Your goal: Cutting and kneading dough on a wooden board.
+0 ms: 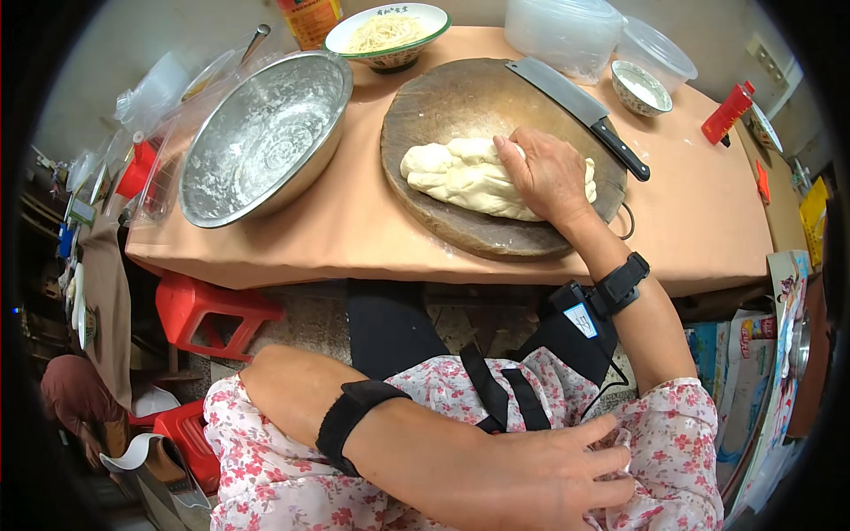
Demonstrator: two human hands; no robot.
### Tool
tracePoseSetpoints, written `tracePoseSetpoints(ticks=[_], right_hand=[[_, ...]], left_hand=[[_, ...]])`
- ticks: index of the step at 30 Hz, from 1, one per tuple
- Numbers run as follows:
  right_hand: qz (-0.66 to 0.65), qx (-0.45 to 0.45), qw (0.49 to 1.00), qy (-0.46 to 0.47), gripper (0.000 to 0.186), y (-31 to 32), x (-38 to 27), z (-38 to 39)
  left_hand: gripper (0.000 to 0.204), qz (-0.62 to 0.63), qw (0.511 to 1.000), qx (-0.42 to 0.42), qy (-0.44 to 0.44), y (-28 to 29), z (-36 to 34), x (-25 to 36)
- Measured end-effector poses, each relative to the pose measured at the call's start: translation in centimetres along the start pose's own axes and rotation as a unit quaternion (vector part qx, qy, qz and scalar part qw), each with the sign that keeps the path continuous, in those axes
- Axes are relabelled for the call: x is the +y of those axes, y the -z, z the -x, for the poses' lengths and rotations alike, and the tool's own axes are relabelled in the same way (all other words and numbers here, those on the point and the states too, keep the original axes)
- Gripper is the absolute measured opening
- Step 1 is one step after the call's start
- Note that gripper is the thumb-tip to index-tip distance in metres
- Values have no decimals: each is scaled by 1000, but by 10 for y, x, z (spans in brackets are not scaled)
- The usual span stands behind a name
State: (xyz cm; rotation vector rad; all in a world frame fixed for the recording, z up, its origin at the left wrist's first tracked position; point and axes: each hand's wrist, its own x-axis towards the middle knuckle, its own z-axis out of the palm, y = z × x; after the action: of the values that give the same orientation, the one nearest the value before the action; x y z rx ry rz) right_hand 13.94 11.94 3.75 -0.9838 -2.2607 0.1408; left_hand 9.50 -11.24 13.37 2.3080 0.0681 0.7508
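Note:
A long, lumpy piece of pale dough lies across a round wooden chopping board. My right hand grips the dough near its right end, thumb on top and the other fingers hidden behind the hand. Across my body reaches my left arm; my left hand rests against the floral blouse, its fingers spread with nothing in them. Along the board's upper right edge lies a cleaver with a black handle. Left of the board, a flour-dusted metal basin sits tilted.
Behind the board stand a bowl of pale shreds and clear plastic tubs. A small bowl of white powder and a red bottle are at the right. Below the table's left side is a red stool; another person is partly visible at far left.

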Motion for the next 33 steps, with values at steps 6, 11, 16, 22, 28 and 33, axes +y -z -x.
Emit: tracePoseSetpoints(ticks=[6,11,16,22,28,33], right_hand=[[-7,28,1000,9,48,-2,2,1],[-5,25,1000,7,48,1,-1,-1],[-7,27,1000,11,47,-1,0,1],[-2,26,1000,8,47,-1,1,1],[-14,25,1000,1,46,1,-1,2],[-9,23,1000,5,46,-3,-1,1]], left_hand=[[36,-131,983,93,-94,-32,-16,-4],[29,-275,948,-139,-83,12,-25,19],[13,-206,976,-51,-52,5,-12,6],[12,-48,998,23,-46,-12,-17,7],[19,-169,981,-34,-93,-4,-28,18],[19,-111,988,-63,-91,7,-29,15]])
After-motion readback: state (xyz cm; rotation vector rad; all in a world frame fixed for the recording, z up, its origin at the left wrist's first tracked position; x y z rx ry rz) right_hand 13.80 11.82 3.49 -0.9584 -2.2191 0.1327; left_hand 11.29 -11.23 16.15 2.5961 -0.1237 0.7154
